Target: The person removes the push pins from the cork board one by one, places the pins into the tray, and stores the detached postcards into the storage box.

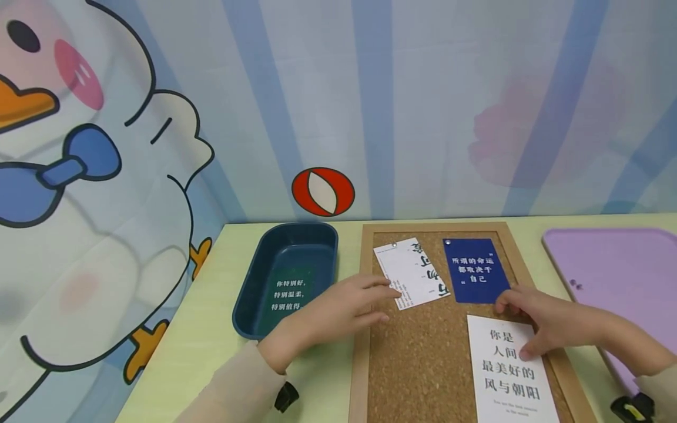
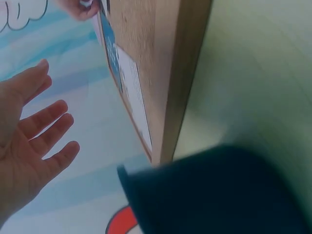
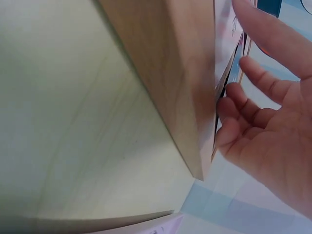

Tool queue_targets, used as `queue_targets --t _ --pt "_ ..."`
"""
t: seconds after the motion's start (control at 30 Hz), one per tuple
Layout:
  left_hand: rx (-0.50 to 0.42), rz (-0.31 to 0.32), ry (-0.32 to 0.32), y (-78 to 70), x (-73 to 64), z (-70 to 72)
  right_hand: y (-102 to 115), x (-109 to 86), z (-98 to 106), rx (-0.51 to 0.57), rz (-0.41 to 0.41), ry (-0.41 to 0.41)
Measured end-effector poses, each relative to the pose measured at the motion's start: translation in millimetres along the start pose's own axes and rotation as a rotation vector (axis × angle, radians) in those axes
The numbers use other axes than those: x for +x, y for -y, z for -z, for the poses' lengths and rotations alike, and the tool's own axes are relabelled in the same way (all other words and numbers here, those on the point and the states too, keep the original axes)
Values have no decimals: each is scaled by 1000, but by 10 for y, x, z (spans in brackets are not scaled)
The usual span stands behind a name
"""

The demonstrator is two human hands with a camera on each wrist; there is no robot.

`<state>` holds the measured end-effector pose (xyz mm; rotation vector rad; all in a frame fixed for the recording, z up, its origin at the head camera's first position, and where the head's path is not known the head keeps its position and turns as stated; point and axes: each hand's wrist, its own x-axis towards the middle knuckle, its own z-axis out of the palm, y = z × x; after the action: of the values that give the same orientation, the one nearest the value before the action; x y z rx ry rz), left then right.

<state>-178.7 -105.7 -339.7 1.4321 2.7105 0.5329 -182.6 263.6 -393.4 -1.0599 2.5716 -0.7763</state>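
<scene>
Lying nearest on the cork board, its bottom end running out of the head view, the large white card looks light and fairly stiff, likely to bend or crease if squeezed across the middle. Its flat face would probably slide under a fingertip, so a pinch along a side edge seems best. No pin shows on its visible part.

Over its upper right edge is the right hand, thumb apart from loosely bent fingers — nothing appears gripped, though I cannot tell whether the thumb presses the card. Those fingers sit beside the lower right corner of a blue card. The left hand reaches across the board's left side with fingers loose and parted, holding nothing, close to the tilted white card.

Both upper cards have a small pin at the top — pulling at their lower corners would likely swivel them or tear the paper, so the pinned end is the place to steady. The wooden frame looks rigid enough to brace against.

Left of the board stands a dark tray with a green card inside; to the right lies a purple tray. Behind hangs a striped backdrop.
</scene>
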Motion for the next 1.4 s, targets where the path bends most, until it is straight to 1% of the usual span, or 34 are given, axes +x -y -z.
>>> queue_targets --t 0.13,0.27,0.4,0.57,0.7,0.87,0.97,1.07,1.2,1.4 --pt "-11 17 -46 62 -104 78 33 -14 -1 -73 -33 1" --pt "-6 78 -73 117 -229 182 33 -12 -3 -99 -27 -11" --pt "-12 160 -110 184 -400 307 28 1 6 -74 -33 -13" --pt "-30 237 -188 307 -649 405 34 16 11 -33 -39 -5" --pt "-44 313 -217 445 -835 415 45 21 17 -17 -62 15" --pt "-28 409 -248 653 -1044 410 52 33 24 -15 -88 35" --pt "-13 463 -273 762 -1140 413 48 42 19 -19 -98 46" --pt "1 514 -292 843 -1212 406 45 51 9 -15 -105 58" --pt "14 583 -309 912 -1288 383 46 63 1 -9 -98 64" --pt "60 638 -309 978 -1356 360 60 69 -5 13 -83 71"
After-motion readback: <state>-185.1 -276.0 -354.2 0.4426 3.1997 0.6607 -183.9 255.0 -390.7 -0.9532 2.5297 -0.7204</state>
